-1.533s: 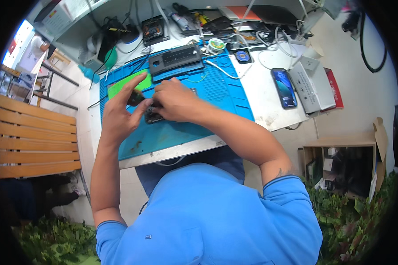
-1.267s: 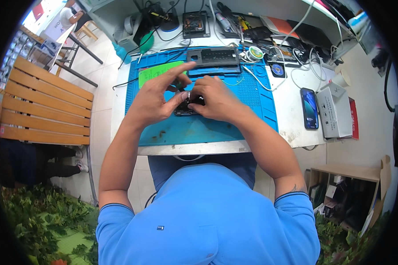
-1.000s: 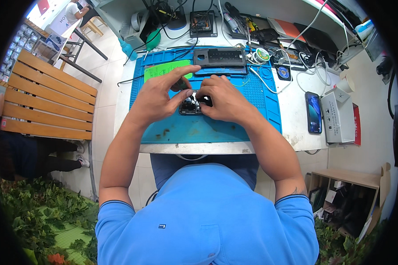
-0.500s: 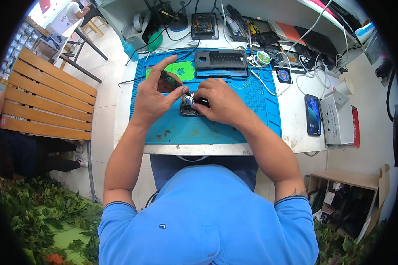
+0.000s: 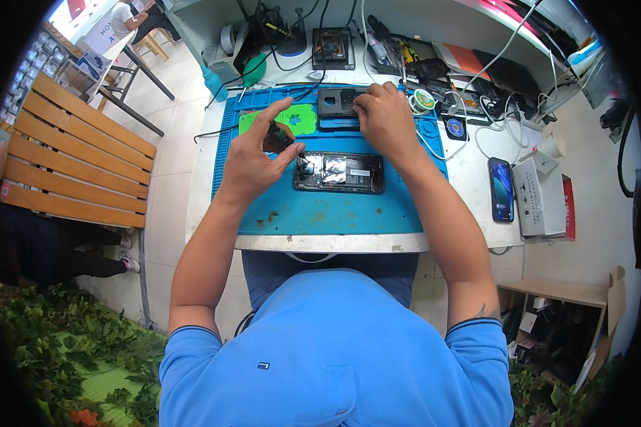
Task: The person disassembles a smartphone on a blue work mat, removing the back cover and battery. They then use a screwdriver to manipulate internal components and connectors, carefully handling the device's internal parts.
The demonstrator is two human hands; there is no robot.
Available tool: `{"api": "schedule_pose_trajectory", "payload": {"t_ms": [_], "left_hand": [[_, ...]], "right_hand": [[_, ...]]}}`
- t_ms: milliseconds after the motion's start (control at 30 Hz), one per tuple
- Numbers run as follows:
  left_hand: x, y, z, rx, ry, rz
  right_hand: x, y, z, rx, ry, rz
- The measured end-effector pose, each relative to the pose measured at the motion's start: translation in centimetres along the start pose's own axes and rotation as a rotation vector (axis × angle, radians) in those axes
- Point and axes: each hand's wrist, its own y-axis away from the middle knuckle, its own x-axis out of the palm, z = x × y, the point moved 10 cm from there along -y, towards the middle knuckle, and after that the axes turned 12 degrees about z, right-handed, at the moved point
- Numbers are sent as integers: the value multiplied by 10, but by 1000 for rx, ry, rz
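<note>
Head view: At a white workbench [image 5: 320, 244], you hold a dark green screwdriver [image 5: 280, 135] between the thumb and fingers of your left hand [image 5: 256, 158], near the left end of an opened phone [image 5: 343, 173] lying on a blue mat [image 5: 327, 218]. Farther back, your right hand [image 5: 390, 121] is over a black casing [image 5: 338, 102], fingertips bunched; whether they pinch anything cannot be told. To the right, a lit smartphone [image 5: 501, 189] lies beside a white box [image 5: 540, 196].

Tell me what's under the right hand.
Part of a black tray-like holder on the blue mat: its left side shows, but the right hand covers much of its right end. Anything else beneath the hand is hidden.
</note>
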Motion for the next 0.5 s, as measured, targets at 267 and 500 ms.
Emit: {"api": "schedule_pose_trajectory", "payload": {"t_ms": [267, 500], "left_hand": [[1, 0, -2, -8, -57, -5], [4, -6, -5, -28, -18, 87]], "right_hand": [[0, -4, 0, 43, -47, 115], [6, 26, 62, -183, -382, 458]]}}
